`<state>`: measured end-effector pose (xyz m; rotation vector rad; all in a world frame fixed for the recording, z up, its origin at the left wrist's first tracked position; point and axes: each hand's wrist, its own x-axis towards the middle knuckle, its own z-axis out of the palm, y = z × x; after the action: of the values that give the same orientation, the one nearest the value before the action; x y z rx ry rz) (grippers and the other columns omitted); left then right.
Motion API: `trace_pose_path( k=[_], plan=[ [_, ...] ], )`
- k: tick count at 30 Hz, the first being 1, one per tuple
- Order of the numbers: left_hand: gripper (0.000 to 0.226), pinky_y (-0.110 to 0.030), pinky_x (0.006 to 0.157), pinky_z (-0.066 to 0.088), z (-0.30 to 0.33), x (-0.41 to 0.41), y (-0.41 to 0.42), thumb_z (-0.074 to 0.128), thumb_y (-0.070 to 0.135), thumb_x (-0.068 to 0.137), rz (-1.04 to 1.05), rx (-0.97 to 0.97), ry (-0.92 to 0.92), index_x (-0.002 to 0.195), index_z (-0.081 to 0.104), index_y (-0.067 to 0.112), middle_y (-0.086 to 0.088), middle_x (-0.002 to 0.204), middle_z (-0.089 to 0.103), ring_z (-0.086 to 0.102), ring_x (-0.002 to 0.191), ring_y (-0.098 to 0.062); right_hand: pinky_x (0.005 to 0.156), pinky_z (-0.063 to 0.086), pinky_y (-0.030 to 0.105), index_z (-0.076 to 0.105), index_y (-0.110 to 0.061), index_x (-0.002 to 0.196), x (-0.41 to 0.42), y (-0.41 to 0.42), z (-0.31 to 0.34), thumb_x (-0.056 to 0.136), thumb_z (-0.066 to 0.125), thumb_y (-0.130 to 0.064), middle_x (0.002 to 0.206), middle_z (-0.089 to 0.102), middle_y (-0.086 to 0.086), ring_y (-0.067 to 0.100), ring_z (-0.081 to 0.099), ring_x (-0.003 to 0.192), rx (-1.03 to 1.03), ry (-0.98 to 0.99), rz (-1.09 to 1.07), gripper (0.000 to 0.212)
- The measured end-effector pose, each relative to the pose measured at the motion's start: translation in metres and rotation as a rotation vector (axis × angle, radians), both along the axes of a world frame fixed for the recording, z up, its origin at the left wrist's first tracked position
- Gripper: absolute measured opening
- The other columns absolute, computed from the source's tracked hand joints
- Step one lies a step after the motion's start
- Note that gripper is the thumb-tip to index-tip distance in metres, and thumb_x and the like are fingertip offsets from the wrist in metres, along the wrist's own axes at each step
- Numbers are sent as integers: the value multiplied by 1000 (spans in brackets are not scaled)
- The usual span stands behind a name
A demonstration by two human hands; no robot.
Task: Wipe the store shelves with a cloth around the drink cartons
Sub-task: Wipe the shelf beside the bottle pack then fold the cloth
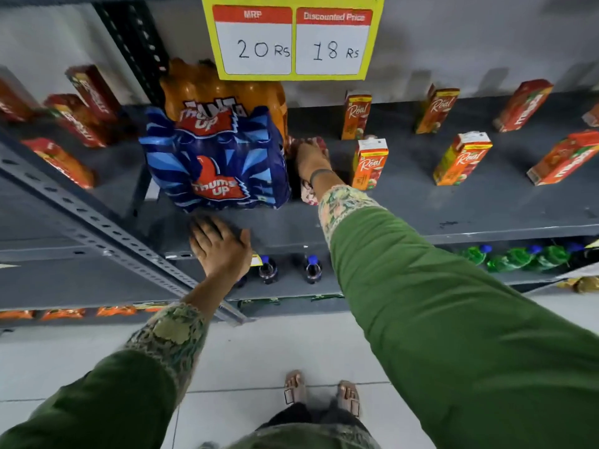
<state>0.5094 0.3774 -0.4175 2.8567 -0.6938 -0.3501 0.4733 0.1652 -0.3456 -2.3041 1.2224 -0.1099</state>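
Pressing down on a red-and-white patterned cloth, the right hand is working with its fingers spread flat over the fabric, pinning it to the grey shelf rather than clamping it, in the narrow gap just beside the blue "Thums Up" multipack and near the closest "Real" carton. The left hand is resting open on the shelf's front lip, fingers apart and holding nothing, steadying the body. Behind the blue pack an orange "Fanta" multipack is standing, and further "Real" cartons are spaced well apart to the right, with red cartons beyond whose lettering is too blurred to read. Hanging above is a yellow price sign reading "MRP 20 Rs" and "Discounted Price 18 Rs". Judging by the scene, the wiping is somewhere midway: a dark smudge is showing near the front edge on the right, so that stretch, and probably the neighbouring bay of red cartons on the left, look to be waiting.
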Motion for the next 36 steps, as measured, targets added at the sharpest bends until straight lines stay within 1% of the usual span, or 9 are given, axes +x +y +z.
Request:
trace_pose_path(
  k=[3,7,18,20,23,26,31,33,36],
  plan=[
    [75,-47,118,-3,0,-3,0,29,46,96,-6,-25,-33,148,3,-1,-26,156,-2,-6,146,-36,122,8,36,34,-13,144,-7,1,-11,100,31,-18,154,28,11,24,15,146,-53,54,109,44],
    [74,-46,117,-6,3,-4,0,28,45,96,0,-31,-18,148,0,0,-25,156,-6,-10,145,-35,122,5,37,20,-7,149,-30,25,-25,93,38,0,159,13,12,22,1,148,-37,2,98,59],
    [75,-43,118,-7,6,-4,3,26,45,96,-18,-22,14,148,-3,0,-23,157,-9,-12,146,-33,122,4,42,18,-9,150,-81,97,-26,89,33,11,160,10,7,25,-1,148,-57,64,97,66],
    [75,-42,118,-7,7,-4,3,26,46,96,-20,-20,23,148,-3,0,-22,157,-10,-12,146,-33,122,9,41,24,-9,148,-89,108,-26,88,35,12,159,15,8,25,4,148,-25,53,123,64],
    [75,-42,118,-8,12,-4,2,26,46,96,-16,-6,61,148,-3,0,-21,157,-11,-13,146,-32,115,31,36,46,-11,138,-105,120,-18,89,39,9,148,42,12,29,39,136,80,-64,129,54],
    [75,-42,118,-6,21,0,0,31,44,95,-17,2,104,149,0,1,-20,157,-8,-11,146,-31,104,43,33,54,-19,131,-123,121,-8,87,39,12,135,57,9,29,58,118,3,-334,-134,57],
    [49,-46,115,23,34,20,7,33,24,95,-12,-145,167,136,38,-2,-25,149,29,25,139,-38,123,4,37,24,-15,149,-125,122,-16,88,32,10,157,20,15,27,15,147,-163,-14,-228,66],
    [42,-45,103,37,38,28,12,31,20,95,26,-243,193,124,50,-4,-27,134,47,43,124,-41,123,6,39,21,-11,149,-110,137,-18,89,32,10,157,12,20,31,10,147,-159,26,-163,65],
    [37,-38,94,41,43,35,23,34,20,96,148,-471,266,123,54,6,-21,128,56,53,115,-36,122,11,39,25,-10,148,-91,160,-22,88,33,11,158,13,18,30,10,147,-178,-14,17,64]
  ],
)
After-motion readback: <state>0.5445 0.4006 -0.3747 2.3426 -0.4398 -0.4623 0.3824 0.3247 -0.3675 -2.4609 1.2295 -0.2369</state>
